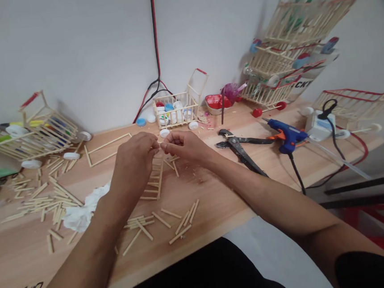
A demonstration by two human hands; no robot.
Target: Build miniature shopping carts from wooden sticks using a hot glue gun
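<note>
Left hand [137, 155] and right hand [187, 148] pinch a tiny pale piece [160, 145]; the hot-glue gun [288, 134] lies at three o'clock, probably for reach.

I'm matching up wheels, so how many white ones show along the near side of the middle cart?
2. One white wheel is below the near left corner of the cart; the other is below its near right corner. Far-side wheels may be hidden.

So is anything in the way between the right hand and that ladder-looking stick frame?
Nothing visible blocks the right hand from the stick frame. A few loose sticks lie beside it on the right, and the left hand hides part of it.
</note>
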